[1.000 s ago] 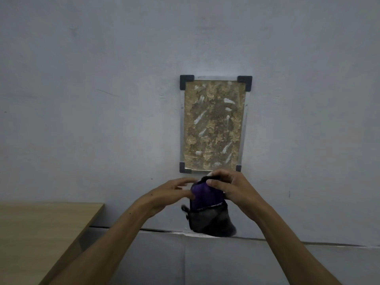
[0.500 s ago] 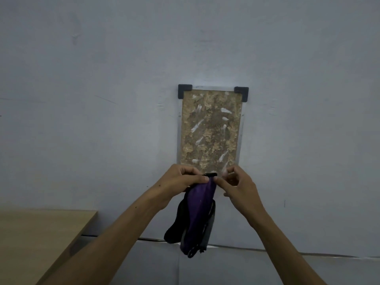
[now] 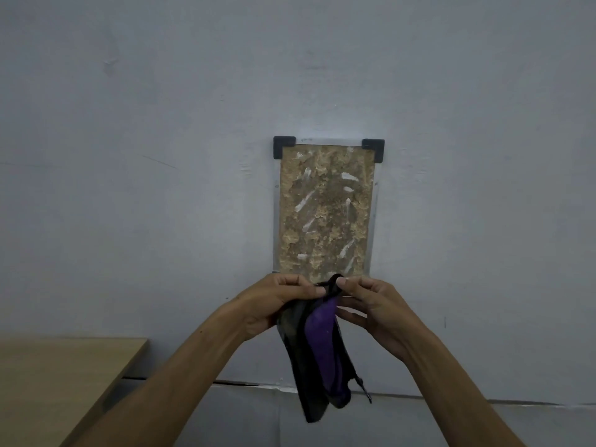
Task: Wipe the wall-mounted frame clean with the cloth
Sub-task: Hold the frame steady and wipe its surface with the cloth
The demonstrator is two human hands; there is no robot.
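A tall rectangular frame (image 3: 325,208) hangs on the grey wall, with black corner pieces at the top and a brown mottled panel marked by white smears. Just below its bottom edge I hold a black and purple cloth (image 3: 319,350) that hangs down loosely. My left hand (image 3: 277,301) pinches the cloth's top edge from the left. My right hand (image 3: 374,308) pinches the same top edge from the right. My hands hide the frame's bottom corners.
A wooden tabletop (image 3: 58,382) juts in at the lower left, its corner near my left forearm. A horizontal seam (image 3: 483,402) crosses the wall below my hands. The rest of the view is bare grey wall.
The bunched cloth has been unfolded and now hangs long from both hands. My hands stay just under the frame and have drawn closer together at the cloth's top edge.
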